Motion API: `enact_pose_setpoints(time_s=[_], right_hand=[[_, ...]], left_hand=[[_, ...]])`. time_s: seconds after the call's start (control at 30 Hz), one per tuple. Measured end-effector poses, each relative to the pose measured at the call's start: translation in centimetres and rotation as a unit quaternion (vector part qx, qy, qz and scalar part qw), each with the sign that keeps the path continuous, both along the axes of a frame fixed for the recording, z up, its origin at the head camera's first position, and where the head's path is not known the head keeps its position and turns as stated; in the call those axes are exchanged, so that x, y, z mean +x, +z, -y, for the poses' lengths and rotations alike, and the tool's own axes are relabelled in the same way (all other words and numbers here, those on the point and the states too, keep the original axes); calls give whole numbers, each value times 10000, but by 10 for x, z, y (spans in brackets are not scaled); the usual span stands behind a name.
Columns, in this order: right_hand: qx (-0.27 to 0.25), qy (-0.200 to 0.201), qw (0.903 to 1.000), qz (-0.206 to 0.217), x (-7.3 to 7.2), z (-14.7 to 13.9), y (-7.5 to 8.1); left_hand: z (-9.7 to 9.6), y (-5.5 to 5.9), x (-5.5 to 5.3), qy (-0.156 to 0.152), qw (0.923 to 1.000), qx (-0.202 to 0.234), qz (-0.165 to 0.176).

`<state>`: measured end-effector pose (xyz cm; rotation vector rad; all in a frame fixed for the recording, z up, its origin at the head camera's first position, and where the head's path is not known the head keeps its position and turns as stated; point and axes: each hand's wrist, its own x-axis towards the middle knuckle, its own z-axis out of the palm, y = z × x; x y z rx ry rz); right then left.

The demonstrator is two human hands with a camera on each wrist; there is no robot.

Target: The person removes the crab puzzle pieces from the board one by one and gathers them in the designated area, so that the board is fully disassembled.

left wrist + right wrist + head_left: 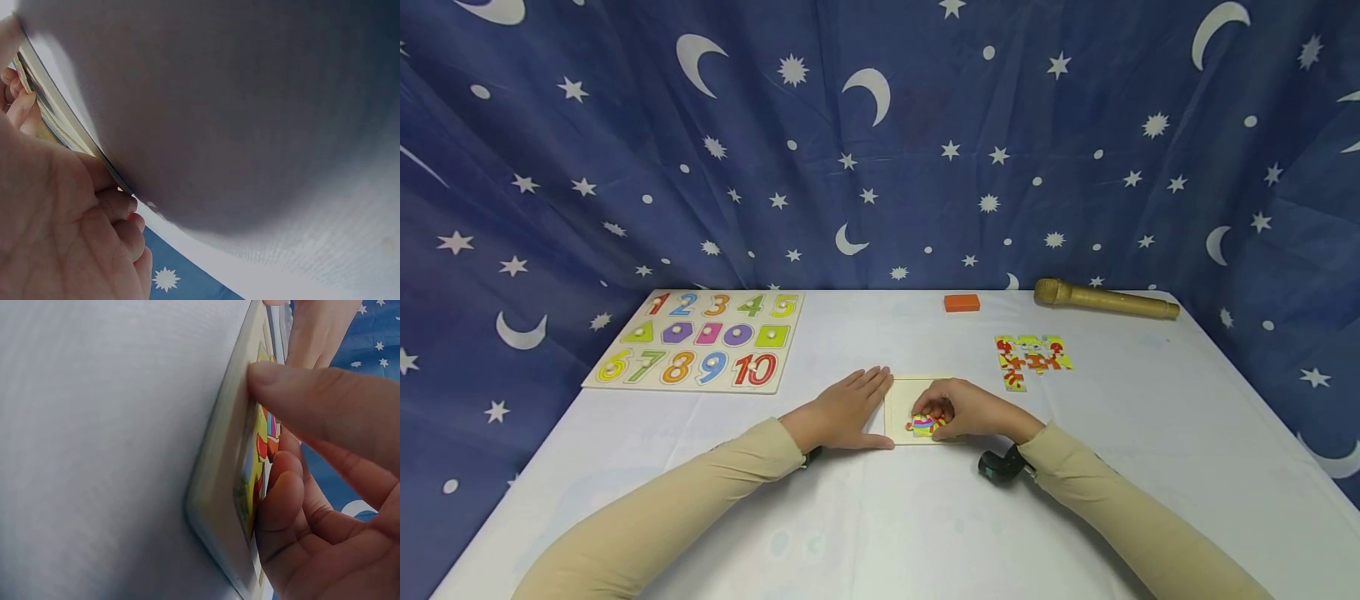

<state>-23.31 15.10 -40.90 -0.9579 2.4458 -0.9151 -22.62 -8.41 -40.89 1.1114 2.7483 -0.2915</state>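
Observation:
A pale wooden puzzle frame [898, 397] lies flat on the white-covered table between both hands. My left hand [848, 414] rests at its left edge, fingers stretched away and thumb near the front corner. Over the frame my right hand [973, 408] pinches a bright jigsaw piece [923, 426], yellow with purple and red, between thumb and curled fingers. The right wrist view shows colourful puzzle pieces [250, 487] along the frame's side, with the thumb [269, 374] near the rim and the fingers behind. The hand hides part of the frame.
Several joined jigsaw pieces [1030, 360] lie right of the frame. Behind them are an orange block [962, 303] and a gold microphone [1105, 300]. A number peg board [700, 337] sits at the back left. A starry blue curtain [880, 150] hangs behind the table.

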Motion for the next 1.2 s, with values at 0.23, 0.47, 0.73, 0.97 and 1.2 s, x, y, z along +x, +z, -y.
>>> enact_pose_setpoints(time_s=[0.23, 0.47, 0.73, 0.97, 1.2], right_hand=[[-68, 54, 10000, 15, 0, 0, -1], [-98, 190, 9998, -54, 0, -1, -2], [53, 90, 9998, -196, 1, -1, -1], [93, -13, 9997, -220, 2, 0, 1], [53, -29, 9998, -175, 3, 0, 3]], left_hand=[[0, -1, 0, -25, 10000, 37, -26], [0, 1, 1, -32, 10000, 46, -65], [0, 2, 2, 40, 9999, 105, 32], [0, 1, 1, 53, 9999, 109, 81], [1, 1, 1, 31, 9999, 116, 84]])
